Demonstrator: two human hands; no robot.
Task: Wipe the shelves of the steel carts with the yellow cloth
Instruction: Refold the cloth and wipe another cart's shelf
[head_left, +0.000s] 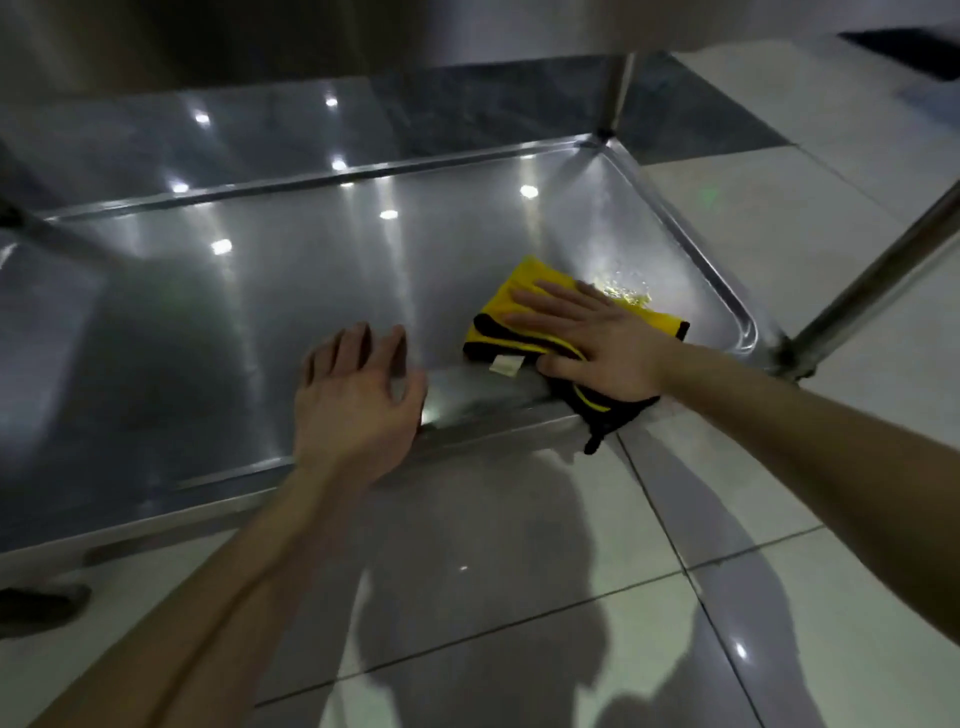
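Pressing of the yellow cloth (511, 280) onto the cart's lower shelf (311, 270) is shown, near the shelf's right corner.
The right grip (587, 338) is laid flat on the cloth, fingers straight and spread. The cloth is draped over the shelf's near rim, with a black edge hung toward the tiled floor (519, 582). The left grip (353, 405) is held wide and loose over that rim, nothing in it — contact with the steel cannot be told. A white label (505, 365) is seen on the cloth.
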